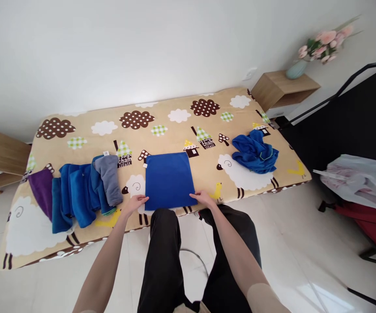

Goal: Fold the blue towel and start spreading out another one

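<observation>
Pinching the blue cloth [169,180] near its front corners with left hand [136,203] and right hand [204,198], flat on the sheep-print bedspread [173,140]. Best to tug lightly and evenly, tbh, to avoid skewing it.

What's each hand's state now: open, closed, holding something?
Left hand: at the flat blue cloth, left edge; whether gripping can't be told.
Right hand: at the same cloth, right edge; grip can't be told.
</observation>
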Demonstrator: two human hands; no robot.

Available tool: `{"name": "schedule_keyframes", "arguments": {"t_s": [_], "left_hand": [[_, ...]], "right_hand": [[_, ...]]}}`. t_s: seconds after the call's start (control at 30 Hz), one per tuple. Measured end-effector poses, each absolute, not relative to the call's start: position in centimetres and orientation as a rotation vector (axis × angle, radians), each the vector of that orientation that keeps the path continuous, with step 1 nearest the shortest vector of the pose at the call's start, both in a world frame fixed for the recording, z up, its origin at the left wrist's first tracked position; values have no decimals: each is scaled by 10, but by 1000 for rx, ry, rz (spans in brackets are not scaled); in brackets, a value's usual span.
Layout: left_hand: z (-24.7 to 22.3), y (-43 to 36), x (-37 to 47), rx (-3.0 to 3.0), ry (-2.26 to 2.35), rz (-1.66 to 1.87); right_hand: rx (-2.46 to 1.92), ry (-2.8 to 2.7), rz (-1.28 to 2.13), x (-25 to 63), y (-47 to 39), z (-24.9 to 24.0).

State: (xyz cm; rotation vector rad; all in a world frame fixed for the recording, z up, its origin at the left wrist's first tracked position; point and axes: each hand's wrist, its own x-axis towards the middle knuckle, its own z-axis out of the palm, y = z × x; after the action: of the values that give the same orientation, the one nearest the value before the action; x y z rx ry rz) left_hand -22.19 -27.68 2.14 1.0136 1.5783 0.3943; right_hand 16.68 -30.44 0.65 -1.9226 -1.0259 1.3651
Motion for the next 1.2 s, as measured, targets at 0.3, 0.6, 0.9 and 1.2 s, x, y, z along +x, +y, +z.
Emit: {"name": "schedule_keyframes", "arguments": {"t_s": [0.3, 0.6, 0.9, 1.2], "left_hand": [[-16, -138, -200, 962, 1559, 650], [-35, -50, -178, 1019, 1896, 829], [-24, -38, -181, 1285, 2107, 674], [-10, -20, -186, 1681, 1927, 263]], "right_hand": [[-1965, -1318, 1165, 169, -146, -22], [-2121, -1650, 832, 171, -66, -29], [-2214, -1596, 758, 171, -59, -26], [-2128, -1643, 818, 168, -44, -38]]}}
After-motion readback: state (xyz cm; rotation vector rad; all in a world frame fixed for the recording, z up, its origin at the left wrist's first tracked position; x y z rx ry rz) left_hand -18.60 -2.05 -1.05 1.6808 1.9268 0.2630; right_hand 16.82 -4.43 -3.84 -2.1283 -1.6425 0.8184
